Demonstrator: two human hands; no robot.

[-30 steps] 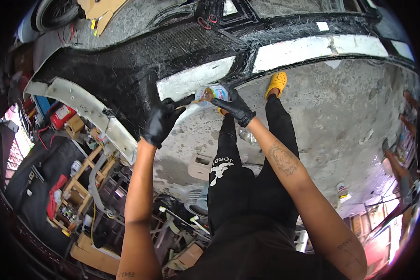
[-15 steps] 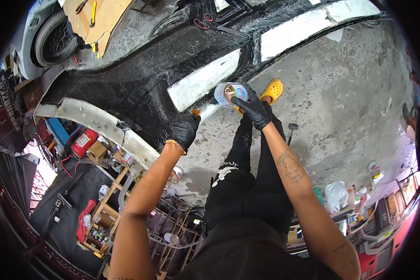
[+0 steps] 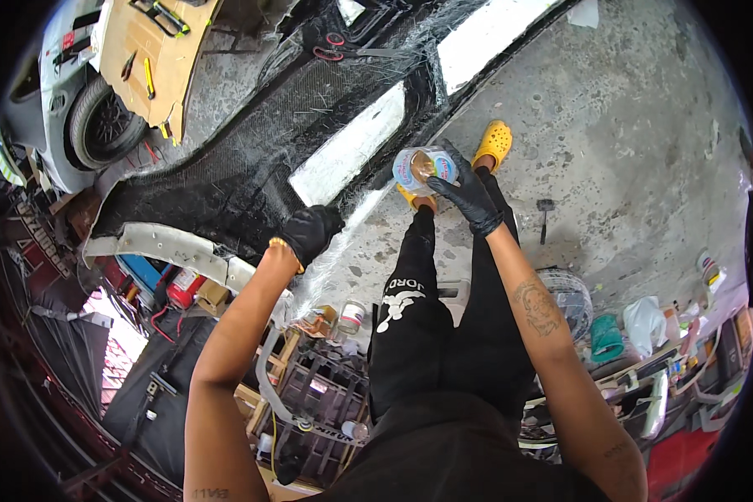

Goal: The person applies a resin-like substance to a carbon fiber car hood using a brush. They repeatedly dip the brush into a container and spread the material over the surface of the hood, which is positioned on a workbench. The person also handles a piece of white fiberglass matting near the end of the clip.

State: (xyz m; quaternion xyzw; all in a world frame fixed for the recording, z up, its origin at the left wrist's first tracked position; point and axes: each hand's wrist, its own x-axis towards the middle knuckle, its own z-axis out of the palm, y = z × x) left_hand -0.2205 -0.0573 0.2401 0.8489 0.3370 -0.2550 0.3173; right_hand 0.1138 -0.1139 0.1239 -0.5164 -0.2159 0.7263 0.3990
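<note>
One clear plastic tub (image 3: pixel 406 177) with blue and red print, seen in the head view, holds brown contents (image 3: pixel 422 166); the gloved right hand (image 3: pixel 468 194) curls round its side, near the black panel (image 3: pixel 209 159). The gloved left hand (image 3: pixel 311 233) is at the panel's edge; how far its fingers close, or on what, I cannot tell.

One wide fisheye view — from the head, steeply downward.

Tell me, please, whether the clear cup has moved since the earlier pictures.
Yes. Judged against the nearer white panel, the clear cup in the right hand has shifted to the right, away from the panel's edge.
</note>
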